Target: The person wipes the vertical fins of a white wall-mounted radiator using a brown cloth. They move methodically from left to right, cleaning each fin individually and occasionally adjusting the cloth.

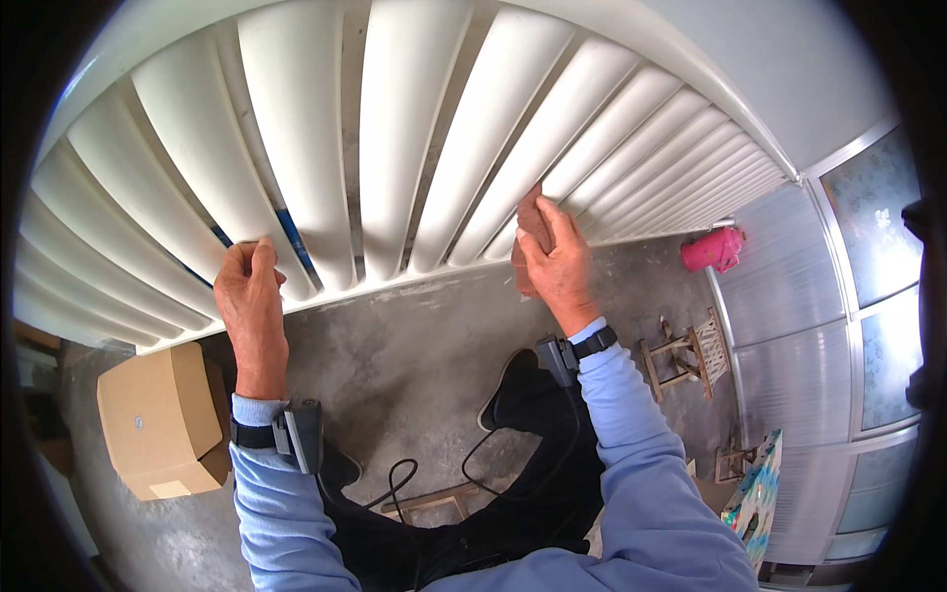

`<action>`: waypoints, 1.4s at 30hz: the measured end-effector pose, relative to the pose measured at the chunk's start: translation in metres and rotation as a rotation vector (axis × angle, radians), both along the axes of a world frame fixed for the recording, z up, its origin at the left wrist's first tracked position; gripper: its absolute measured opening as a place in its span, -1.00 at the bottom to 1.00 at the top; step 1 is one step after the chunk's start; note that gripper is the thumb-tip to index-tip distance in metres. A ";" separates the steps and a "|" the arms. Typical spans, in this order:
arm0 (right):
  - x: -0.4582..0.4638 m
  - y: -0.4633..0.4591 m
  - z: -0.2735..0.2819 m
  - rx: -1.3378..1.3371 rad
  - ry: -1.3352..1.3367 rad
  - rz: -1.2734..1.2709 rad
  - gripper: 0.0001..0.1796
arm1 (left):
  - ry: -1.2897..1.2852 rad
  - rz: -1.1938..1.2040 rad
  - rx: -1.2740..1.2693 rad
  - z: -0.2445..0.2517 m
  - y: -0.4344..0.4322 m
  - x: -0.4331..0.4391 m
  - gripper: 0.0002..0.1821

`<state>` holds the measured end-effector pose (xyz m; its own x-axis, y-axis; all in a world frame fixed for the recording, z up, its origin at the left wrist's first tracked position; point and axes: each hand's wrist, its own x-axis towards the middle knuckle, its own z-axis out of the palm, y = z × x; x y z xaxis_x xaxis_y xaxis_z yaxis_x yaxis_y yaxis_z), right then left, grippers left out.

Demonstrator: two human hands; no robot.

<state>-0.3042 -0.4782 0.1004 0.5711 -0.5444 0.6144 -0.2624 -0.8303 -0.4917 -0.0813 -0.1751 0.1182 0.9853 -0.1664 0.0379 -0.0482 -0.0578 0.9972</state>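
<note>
In front of me spans a white panel of rounded slats (385,148) set in a white frame. My right hand (558,255) pinches a reddish-brown piece of cloth or abrasive sheet (531,222) between thumb and fingers. That piece rests against the lower part of the slats right of the middle. My left hand (253,296) is at the lower end of a slat on the left, fingers curled and thumb on top. Whether these fingers grip the slat or only rest on it is hidden. Blue material (294,237) shows through the gaps beside this hand.
On the concrete floor (392,348) at left sits a cardboard box (152,422). To the right are a pink jug-like container (714,249) and a small wooden stool (684,355) with woven seat. Black cables (392,488) hang from wrist-strapped devices. Translucent panels (795,318) line the right.
</note>
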 end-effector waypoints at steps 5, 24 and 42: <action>-0.006 -0.001 -0.042 0.104 0.105 0.014 -0.49 | -0.002 0.005 0.004 0.001 -0.001 0.000 -0.69; -0.006 -0.001 -0.114 0.405 0.452 -0.005 -0.43 | 0.024 -0.027 -0.036 0.000 0.002 0.002 -0.70; 0.006 -0.007 -0.033 0.155 0.039 0.052 -0.57 | 0.007 -0.008 -0.010 0.003 0.000 0.000 -0.68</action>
